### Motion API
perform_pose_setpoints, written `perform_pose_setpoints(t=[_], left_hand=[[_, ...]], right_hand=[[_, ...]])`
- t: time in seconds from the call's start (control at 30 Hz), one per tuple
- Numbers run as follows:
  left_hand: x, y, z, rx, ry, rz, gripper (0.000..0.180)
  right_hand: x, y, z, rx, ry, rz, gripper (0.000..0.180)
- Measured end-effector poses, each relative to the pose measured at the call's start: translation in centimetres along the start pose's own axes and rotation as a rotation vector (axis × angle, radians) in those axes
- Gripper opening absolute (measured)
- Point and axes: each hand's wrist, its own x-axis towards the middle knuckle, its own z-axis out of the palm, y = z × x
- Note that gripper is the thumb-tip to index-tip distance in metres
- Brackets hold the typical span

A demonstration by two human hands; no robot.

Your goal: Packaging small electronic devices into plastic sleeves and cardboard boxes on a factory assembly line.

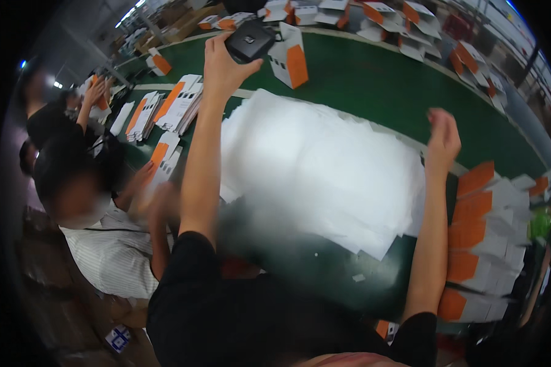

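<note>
Near edge, 6 o'clock: the person's black sleeves, both forearms running up over the green desk (361, 79).

Right hand (442, 136), about 3 o'clock: lifted above the far-right edge of the white sheet pile (315, 165), fingers curled together. It is motion-blurred, so I cannot tell if it pinches a sheet or holds nothing.

At 4 o'clock, a fanned stack of orange-and-white flat cartons (480, 244) sits just beside the pile.

Left hand (223, 64), 12 o'clock, reaches far: clamped on a black device (250, 40), held in the air just beside an upright orange-and-white box (289, 56) standing on the desk.

At 9 o'clock a co-worker in a striped shirt (113, 254), with more flat cartons (177, 104) by them. Another person further back at 10.

Risks, as I judge it:
- The full-stretch grip on the device looks marginal; a slip would drop it onto the desk.
- The upright box is unsupported; a knock from the device could tip it.
- The forearm crosses the loose sheets; dragging back could scatter them.

Hard to make out: the box's open end faces away, the device's shape is unclear, and the near desk is smeared.
</note>
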Motion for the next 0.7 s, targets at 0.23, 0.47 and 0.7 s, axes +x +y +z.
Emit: perform_pose_setpoints(t=[0.23, 0.47, 0.7], left_hand=[[-7.7, 16.1, -1.6, -0.384, -0.270, 0.536, 0.083], [-14.4, 23.6, 1.8, -0.464, -0.797, 0.042, 0.034], [-18.3, 23.0, 2.8, -0.374, -0.810, 0.080, 0.037]], right_hand=[[-0.8, -7.5, 4.9, 0.316, -0.464, 0.182, 0.070], [-0.4, 0.7, -1.8, 0.561, 0.002, 0.486, 0.079], [-1.8, 2.0, -2.5, 0.732, 0.172, 0.576, 0.049]])
